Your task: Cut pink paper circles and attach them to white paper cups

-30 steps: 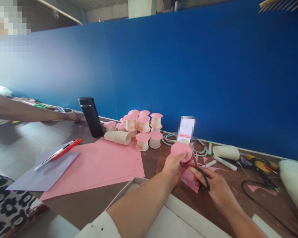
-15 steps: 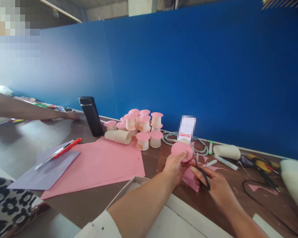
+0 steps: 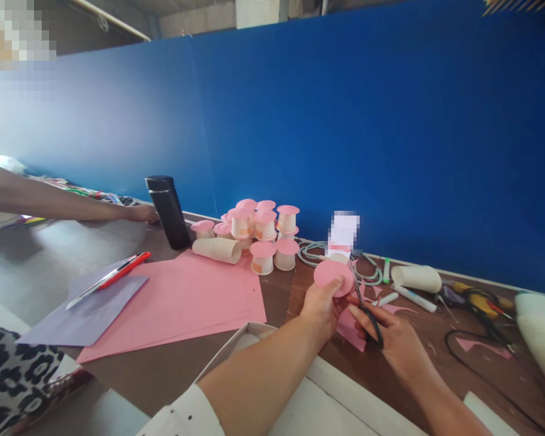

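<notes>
My left hand pinches a round piece of pink paper, thumb on top and the other fingers underneath. Black-handled scissors are in my right hand, with the blades up against the right edge of the pink circle. Below and around the hands lie pink paper scraps. Just left of my hands, several paper cups topped with pink discs stand grouped, some of them stacked.
Pink sheets lie at left, under a purple sheet bearing a red utility knife. A black flask stands behind, near a co-worker's hand. Nested cups, a loose cup and black cable also lie about. A shallow white box is below my forearm.
The co-worker's hand has moved right, closer to the black flask. My hands, the pink circle and the scissors look almost the same.
</notes>
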Demonstrator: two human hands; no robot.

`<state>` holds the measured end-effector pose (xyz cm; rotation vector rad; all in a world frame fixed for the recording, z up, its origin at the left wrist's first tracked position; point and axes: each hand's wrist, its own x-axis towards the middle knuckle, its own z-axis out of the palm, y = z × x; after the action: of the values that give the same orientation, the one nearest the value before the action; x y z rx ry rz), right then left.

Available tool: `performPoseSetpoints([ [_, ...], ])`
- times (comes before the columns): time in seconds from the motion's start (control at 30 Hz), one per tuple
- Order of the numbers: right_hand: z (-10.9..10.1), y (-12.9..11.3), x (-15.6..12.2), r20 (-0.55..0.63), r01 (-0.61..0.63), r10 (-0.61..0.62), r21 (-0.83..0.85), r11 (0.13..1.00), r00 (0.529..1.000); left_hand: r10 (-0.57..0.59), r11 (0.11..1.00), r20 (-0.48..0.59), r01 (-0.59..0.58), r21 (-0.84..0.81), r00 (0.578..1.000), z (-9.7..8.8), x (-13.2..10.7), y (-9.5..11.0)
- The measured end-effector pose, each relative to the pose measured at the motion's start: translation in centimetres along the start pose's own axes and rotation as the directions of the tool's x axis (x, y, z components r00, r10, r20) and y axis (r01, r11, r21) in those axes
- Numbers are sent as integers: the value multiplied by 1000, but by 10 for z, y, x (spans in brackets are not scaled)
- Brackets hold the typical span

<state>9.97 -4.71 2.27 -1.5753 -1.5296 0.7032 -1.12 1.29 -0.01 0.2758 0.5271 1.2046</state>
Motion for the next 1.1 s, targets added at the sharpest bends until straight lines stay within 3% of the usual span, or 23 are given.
performPoseSetpoints([
  [0.53, 1, 9, 0, -5, -19, 19, -7, 1000, 1000, 4, 1000, -3, -4, 16, 1000, -1, 2, -2],
  [0.9, -1, -6, -1, 1, -23, 23, -16, 1000, 1000, 5, 1000, -10, -5, -3, 1000, 1, 0, 0],
  [1.1, 0, -2, -1, -10, -2, 2, -22, 1000, 1000, 9, 1000, 14, -9, 14, 1000, 0, 1, -1],
])
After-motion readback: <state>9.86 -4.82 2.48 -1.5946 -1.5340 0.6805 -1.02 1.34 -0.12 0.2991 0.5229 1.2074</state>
